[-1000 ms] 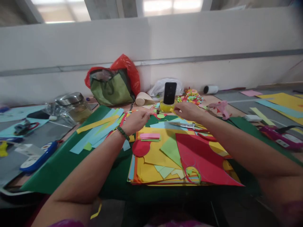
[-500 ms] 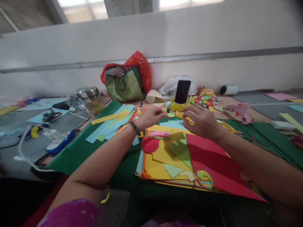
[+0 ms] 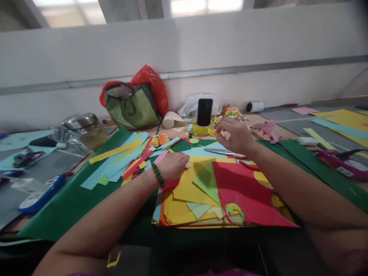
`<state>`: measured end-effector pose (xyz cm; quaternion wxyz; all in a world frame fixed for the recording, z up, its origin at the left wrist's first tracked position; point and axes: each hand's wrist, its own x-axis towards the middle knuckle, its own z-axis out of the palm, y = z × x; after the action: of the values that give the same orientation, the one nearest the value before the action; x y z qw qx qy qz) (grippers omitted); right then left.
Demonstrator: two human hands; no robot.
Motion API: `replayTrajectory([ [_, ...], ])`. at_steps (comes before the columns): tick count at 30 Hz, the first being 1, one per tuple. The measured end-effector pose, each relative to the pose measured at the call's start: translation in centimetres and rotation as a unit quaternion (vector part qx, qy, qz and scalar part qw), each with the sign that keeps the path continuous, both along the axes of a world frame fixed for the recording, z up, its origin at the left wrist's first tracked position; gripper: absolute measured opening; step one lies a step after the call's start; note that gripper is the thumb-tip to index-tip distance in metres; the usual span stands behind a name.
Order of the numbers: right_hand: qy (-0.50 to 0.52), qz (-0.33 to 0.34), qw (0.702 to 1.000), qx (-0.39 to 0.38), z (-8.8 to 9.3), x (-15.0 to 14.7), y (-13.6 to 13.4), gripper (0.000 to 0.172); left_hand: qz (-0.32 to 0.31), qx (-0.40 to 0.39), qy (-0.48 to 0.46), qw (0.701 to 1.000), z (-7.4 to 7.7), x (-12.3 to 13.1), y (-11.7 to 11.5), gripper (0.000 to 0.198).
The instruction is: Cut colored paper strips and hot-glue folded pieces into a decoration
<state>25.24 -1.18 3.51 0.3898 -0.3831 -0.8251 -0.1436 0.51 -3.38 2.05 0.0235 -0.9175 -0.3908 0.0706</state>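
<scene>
While the left hand [image 3: 172, 166] lay knuckles-up on the stack of coloured paper [image 3: 198, 199], the worry sat further back: the scissors [image 3: 222, 151] lay with blades bare just under the right hand [image 3: 233, 137], and a careless drop of that wrist could have caught an edge. Close behind, the phone [image 3: 205, 112] stood upright on the yellow tape roll [image 3: 200, 130], and a nudge from those knuckles looked enough to tip it. The loose strips [image 3: 120, 159] fanned over the green sheet [image 3: 80, 199] might have slid under a dragged forearm, too. As for the pose: the left forearm reached in low from the near edge, bead bracelet [image 3: 158, 175] at the wrist, fingers curled down onto the pile's far-left corner and hiding part of a red circle [image 3: 170, 184]; whether they pinched anything, I could not tell. The right arm crossed above the red sheet [image 3: 247, 195], hand lifted off the table, fingers bent with tips drawn toward the thumb; anything held there was too small to make out.
</scene>
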Motion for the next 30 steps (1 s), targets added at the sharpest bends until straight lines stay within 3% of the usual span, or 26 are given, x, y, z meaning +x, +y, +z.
replayTrajectory([
  [4, 0.022, 0.048, 0.998, -0.03, -0.2, 0.3, 0.2, 0.006, 0.013, -0.015, -0.029, 0.999, 0.2, -0.3, 0.5, 0.01],
  [7, 0.025, 0.068, 0.997, 0.003, -0.1, -0.3, -0.5, 0.007, 0.033, -0.087, -0.176, 0.98, 1.1, -0.1, 0.7, 0.029],
  [9, -0.012, 0.083, 0.994, 0.066, 0.0, -1.4, -1.6, 0.008, 0.093, -0.22, -0.336, 0.911, 1.6, 0.3, 0.5, 0.053],
  [12, -0.116, 0.114, 0.974, 0.159, -0.2, -3.4, -3.1, 0.01, 0.144, -0.44, -0.492, 0.737, 1.3, 1.3, -0.1, 0.07],
  [13, -0.145, 0.126, 0.965, 0.179, -0.3, -3.9, -3.5, 0.012, 0.138, -0.476, -0.518, 0.697, 1.0, 1.6, -0.3, 0.07],
  [16, -0.167, 0.165, 0.957, 0.173, -0.7, -4.7, -4.0, 0.016, 0.124, -0.486, -0.59, 0.632, -0.2, 2.1, -0.5, 0.062],
  [18, -0.121, 0.183, 0.969, 0.117, -1.0, -4.4, -3.6, 0.012, 0.133, -0.471, -0.608, 0.625, -0.6, 2.2, -0.5, 0.057],
  [20, -0.032, 0.171, 0.984, 0.043, -1.1, -3.8, -2.9, 0.006, 0.139, -0.45, -0.61, 0.637, -0.7, 2.2, -0.5, 0.051],
  [22, 0.069, 0.145, 0.985, -0.056, -1.1, -3.0, -2.3, 0.02, 0.136, -0.415, -0.612, 0.66, -0.6, 2.3, -0.5, 0.045],
  [26, 0.208, 0.155, 0.922, -0.286, -0.7, -2.3, -1.7, 0.038, 0.115, -0.346, -0.626, 0.689, -0.2, 2.3, -0.8, 0.043],
  [30, 0.277, 0.151, 0.892, -0.323, -0.4, -2.7, -2.1, 0.038, 0.075, -0.308, -0.634, 0.705, 0.3, 2.0, -0.8, 0.036],
])
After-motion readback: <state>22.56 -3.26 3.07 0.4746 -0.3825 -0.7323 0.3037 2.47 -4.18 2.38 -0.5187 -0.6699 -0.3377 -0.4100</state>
